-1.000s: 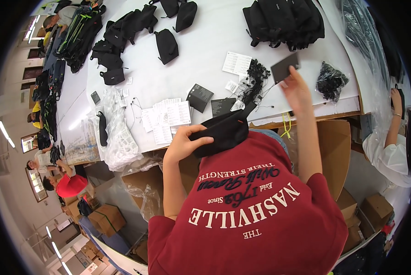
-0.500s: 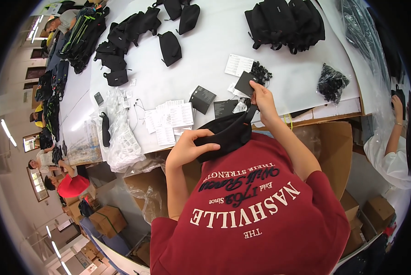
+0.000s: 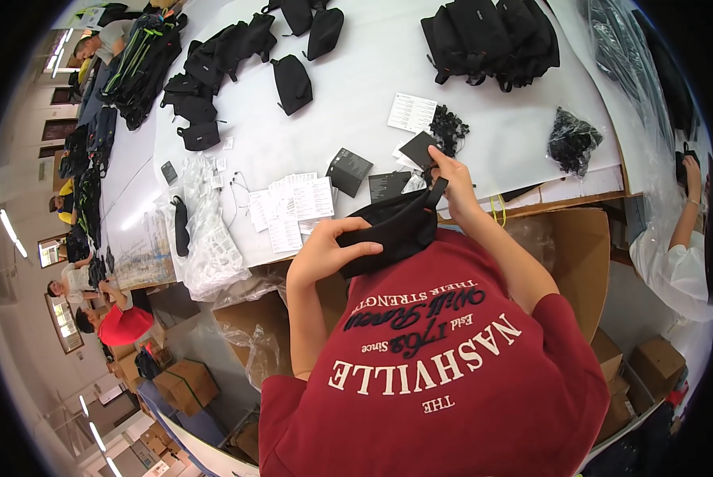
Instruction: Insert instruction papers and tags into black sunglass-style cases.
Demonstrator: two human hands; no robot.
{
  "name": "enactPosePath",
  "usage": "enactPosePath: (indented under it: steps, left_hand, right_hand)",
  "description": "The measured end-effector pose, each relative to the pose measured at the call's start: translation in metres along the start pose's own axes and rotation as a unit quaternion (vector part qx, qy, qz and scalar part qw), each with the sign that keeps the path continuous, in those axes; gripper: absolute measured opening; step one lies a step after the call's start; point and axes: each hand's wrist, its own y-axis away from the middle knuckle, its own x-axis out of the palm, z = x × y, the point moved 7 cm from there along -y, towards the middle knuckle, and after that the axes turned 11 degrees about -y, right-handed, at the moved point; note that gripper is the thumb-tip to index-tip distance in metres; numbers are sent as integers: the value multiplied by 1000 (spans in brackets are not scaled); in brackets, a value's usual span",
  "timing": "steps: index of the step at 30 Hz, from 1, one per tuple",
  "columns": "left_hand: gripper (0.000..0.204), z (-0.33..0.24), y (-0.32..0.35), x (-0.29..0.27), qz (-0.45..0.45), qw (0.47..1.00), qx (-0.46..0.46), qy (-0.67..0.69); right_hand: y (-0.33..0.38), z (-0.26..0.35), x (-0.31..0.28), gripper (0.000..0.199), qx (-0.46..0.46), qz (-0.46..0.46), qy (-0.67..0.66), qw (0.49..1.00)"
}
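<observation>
Centrally, a small black pouch (image 3: 392, 230) was held at chest level over the near edge of the white table (image 3: 372, 87), just above your red shirt. Your left hand (image 3: 324, 250) gripped its lower left side, fingers curled closed around the fabric. Your right hand (image 3: 448, 179) pinched a black card (image 3: 420, 149) at the pouch's upper strap end, fingers closed on it; judged from this, the card was not yet inside or attached. Beyond lay more black cards (image 3: 348, 169), white paper slips (image 3: 293, 208), clear plastic bags (image 3: 205, 238), and piled black bags (image 3: 491, 36). A cardboard box (image 3: 575, 254) stood at your right.
</observation>
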Motion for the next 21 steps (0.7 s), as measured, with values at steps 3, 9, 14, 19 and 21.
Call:
enactPosePath:
  steps: [3,9,14,19,21]
  left_hand:
    - [27,-2,-6,-4,-9,999,-15,-27]
    - [28,-4,-38,-10,-36,989,-11,-143]
    - [21,-34,-63,4,-128,957,185,-185]
    - [22,-9,-85,31,-71,967,180,-163]
    - [23,5,-99,33,-17,978,146,-149]
  right_hand:
    - [-17,25,-14,33,-84,-33,64,994]
    - [32,108,63,33,-337,169,469,799]
    - [38,86,81,26,-330,290,669,600]
    - [31,72,42,30,-131,293,645,694]
    - [40,76,34,34,-97,287,630,715]
